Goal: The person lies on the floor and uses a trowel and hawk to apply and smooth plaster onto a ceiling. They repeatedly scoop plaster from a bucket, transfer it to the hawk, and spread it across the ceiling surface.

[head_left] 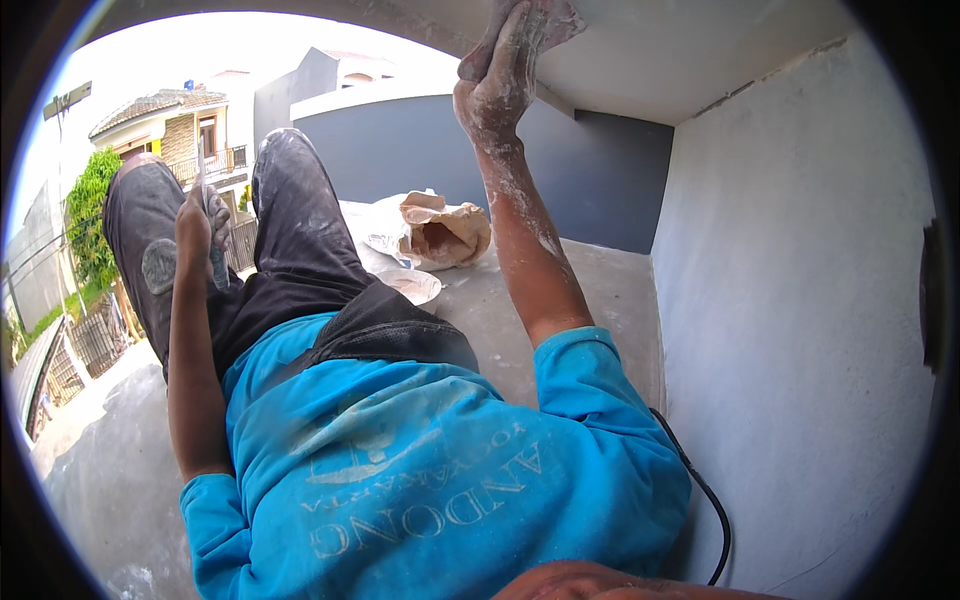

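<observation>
My right hand, dusted with white powder, is raised to the underside of the pale ceiling. Its fingers are closed on a flat, plaster-smeared piece held up against that surface; its exact kind is hard to make out. Down by my knees, my left hand grips a putty knife. The thin blade points upward, seen nearly edge-on, and the greyish handle sticks out below the fist. My dusty dark trousers are behind that hand, with both knees bent up.
An opened paper sack lies on the grey floor, past my right hip. Beside it stands a white-smeared tub. A grey-white wall rises close on my right, with a black cable at its foot. Houses stand outside, far left.
</observation>
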`<state>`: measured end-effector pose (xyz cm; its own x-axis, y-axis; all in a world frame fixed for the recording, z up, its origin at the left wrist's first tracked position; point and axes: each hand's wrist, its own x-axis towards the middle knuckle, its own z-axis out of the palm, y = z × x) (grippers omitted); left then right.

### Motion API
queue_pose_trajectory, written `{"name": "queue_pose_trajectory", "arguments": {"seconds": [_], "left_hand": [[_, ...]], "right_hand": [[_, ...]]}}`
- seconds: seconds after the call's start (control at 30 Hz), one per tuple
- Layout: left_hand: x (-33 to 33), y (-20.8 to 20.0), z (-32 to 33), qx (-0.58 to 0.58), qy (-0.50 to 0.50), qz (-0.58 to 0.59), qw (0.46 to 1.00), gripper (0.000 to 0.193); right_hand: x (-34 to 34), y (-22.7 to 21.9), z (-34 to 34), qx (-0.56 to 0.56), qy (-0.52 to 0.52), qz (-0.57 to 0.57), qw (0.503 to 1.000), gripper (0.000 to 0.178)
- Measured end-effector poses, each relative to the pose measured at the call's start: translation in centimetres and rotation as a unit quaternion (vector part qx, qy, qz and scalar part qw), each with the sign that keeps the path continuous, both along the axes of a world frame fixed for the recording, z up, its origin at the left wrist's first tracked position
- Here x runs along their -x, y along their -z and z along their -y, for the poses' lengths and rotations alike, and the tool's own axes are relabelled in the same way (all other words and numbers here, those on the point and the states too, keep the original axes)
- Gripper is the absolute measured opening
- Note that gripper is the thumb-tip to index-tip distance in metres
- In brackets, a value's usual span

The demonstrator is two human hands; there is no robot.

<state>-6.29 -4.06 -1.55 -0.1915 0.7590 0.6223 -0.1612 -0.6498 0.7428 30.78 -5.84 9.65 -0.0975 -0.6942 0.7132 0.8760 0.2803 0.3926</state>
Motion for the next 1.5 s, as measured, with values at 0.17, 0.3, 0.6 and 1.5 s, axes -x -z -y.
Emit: {"name": "queue_pose_trajectory", "arguments": {"seconds": [0.17, 0.3, 0.6, 1.5], "left_hand": [[-0.9, 0.2, 1.2, 0.015, -0.020, 0.000, 1.000, 0.033], [-0.3, 0.4, 1.0, 0.019, -0.024, 0.012, 0.999, 0.034], [-0.3, 0.0, 1.3, 0.005, -0.020, 0.009, 1.000, 0.035], [-2.2, -1.0, 2.8, -0.030, -0.104, -0.116, 0.987, 0.051]], "right_hand": [[-3.8, -0.8, 2.7, -0.060, -0.171, -0.069, 0.981, 0.057], [1.1, -3.1, 6.8, -0.141, -0.235, 0.045, 0.961, 0.055], [-0.1, 1.3, 3.7, -0.003, -0.018, 0.017, 1.000, 0.058], [3.7, -0.3, 6.8, -0.038, -0.189, 0.101, 0.976, 0.042]]}}
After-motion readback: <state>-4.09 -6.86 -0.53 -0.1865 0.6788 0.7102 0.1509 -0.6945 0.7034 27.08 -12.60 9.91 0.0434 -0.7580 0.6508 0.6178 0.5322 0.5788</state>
